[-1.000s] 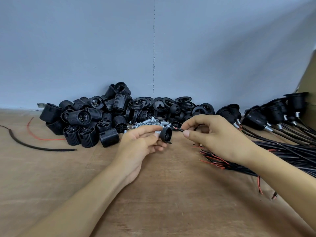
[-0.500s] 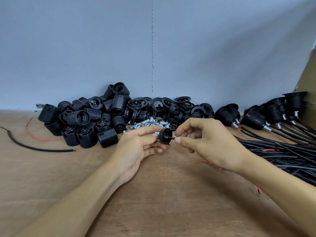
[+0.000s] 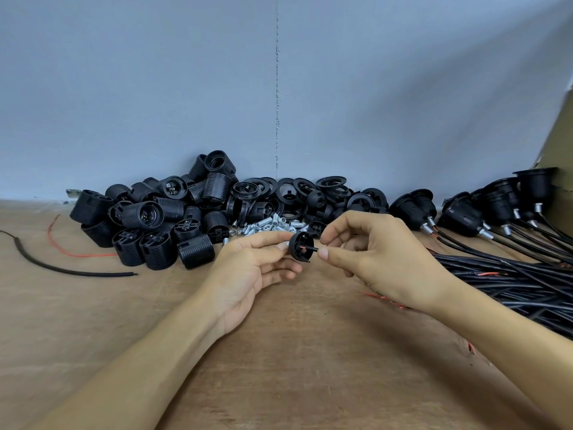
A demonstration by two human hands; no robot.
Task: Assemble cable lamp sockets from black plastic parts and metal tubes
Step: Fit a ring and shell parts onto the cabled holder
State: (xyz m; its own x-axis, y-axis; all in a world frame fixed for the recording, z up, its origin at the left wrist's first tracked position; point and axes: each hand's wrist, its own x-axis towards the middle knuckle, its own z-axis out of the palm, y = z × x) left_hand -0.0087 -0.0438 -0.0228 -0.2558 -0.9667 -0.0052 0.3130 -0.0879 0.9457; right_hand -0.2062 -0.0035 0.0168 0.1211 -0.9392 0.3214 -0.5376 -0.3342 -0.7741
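Observation:
My left hand (image 3: 248, 271) pinches a small black socket cap (image 3: 300, 246) between thumb and fingertips, its open side turned to the right. My right hand (image 3: 381, 259) pinches the end of a thin black cable (image 3: 312, 249) whose tip sits inside the cap. Both hands hover over the wooden table (image 3: 279, 352). Behind them lies a small heap of silver metal tubes (image 3: 269, 225). A pile of black threaded socket bodies (image 3: 155, 225) and black rings (image 3: 310, 190) runs along the wall.
Finished sockets with cables (image 3: 496, 209) lie at the right, their black cables (image 3: 511, 280) bundled across the table. A loose black cable (image 3: 55, 266) and a red wire (image 3: 62, 246) lie at the left. A grey wall stands close behind.
My right hand has moved left to the cap and brought the cable's end into it. My left hand has held the cap nearly still.

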